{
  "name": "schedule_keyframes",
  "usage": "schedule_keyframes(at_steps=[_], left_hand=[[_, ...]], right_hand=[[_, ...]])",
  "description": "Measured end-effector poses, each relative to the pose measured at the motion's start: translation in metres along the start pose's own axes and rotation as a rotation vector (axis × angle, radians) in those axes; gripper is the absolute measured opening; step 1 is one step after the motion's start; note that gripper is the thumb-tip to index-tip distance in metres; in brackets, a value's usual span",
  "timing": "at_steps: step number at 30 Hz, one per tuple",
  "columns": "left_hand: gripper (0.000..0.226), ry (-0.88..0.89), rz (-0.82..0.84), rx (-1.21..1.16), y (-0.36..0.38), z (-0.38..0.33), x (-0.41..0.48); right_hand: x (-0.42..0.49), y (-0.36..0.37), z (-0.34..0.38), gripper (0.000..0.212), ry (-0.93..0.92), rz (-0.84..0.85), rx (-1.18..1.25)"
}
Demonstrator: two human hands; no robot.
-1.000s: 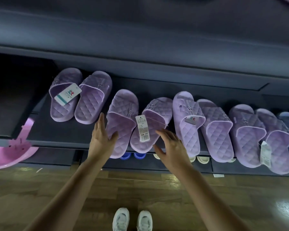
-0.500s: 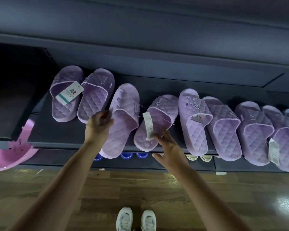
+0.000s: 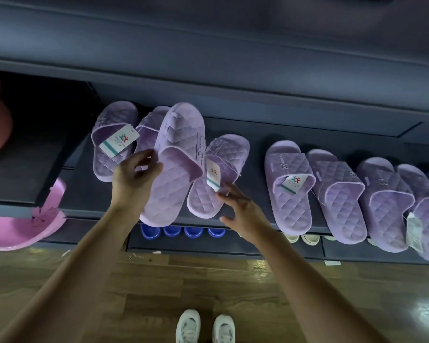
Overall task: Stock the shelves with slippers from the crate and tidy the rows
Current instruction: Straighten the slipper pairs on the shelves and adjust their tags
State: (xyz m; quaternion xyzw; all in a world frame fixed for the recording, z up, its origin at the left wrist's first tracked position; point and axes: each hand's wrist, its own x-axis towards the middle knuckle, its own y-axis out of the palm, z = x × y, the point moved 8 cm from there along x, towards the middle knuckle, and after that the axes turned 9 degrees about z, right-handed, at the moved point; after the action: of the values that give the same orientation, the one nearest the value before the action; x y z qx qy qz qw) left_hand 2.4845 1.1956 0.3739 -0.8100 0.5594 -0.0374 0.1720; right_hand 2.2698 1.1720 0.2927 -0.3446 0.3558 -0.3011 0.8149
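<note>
Left grip [image 3: 134, 179] clasps lilac quilted slipper [image 3: 174, 169], raised | right grip [image 3: 243, 211] released, fingertips [image 3: 221, 193] touching tag [image 3: 213, 178]

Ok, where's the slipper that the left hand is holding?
In the head view, left of centre: the lifted slipper is gripped by the left hand over the shelf, between the leftmost pair and the next slipper on its right.

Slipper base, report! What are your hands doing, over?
Left hand grips lifted slipper. Right hand open, touching the tag. Neighbouring pair crowds the left side.
</note>
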Motion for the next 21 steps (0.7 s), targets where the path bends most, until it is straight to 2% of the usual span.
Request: schedule_keyframes(at_steps=[4,7,11,14,16,20,21], left_hand=[[0.019,0.006,-0.002,-0.055,-0.001,-0.004,0.001],[0.021,0.008,-0.017,-0.111,0.001,-0.007,-0.002],[0.021,0.028,0.038,-0.1,0.022,-0.016,-0.005],[0.023,0.051,0.086,-0.067,0.049,-0.026,-0.011],[0.023,0.085,0.115,-0.041,0.068,-0.035,-0.017],[0.028,0.181,0.207,-0.008,0.104,-0.058,-0.033],[0.03,0.203,0.227,-0.011,0.111,-0.062,-0.036]], right_hand=[[0.003,-0.008,-0.001,0.053,0.002,-0.033,0.048],[-0.009,-0.026,-0.001,0.045,0.037,-0.223,0.199],[-0.023,-0.048,0.003,0.04,0.054,-0.399,0.527],[-0.033,-0.064,0.011,0.048,0.031,-0.466,0.831],[-0.036,-0.07,0.015,0.05,0.02,-0.446,1.014],[-0.037,-0.072,0.006,0.042,0.047,-0.437,1.114],[-0.037,-0.071,0.001,0.048,0.071,-0.452,1.15]])
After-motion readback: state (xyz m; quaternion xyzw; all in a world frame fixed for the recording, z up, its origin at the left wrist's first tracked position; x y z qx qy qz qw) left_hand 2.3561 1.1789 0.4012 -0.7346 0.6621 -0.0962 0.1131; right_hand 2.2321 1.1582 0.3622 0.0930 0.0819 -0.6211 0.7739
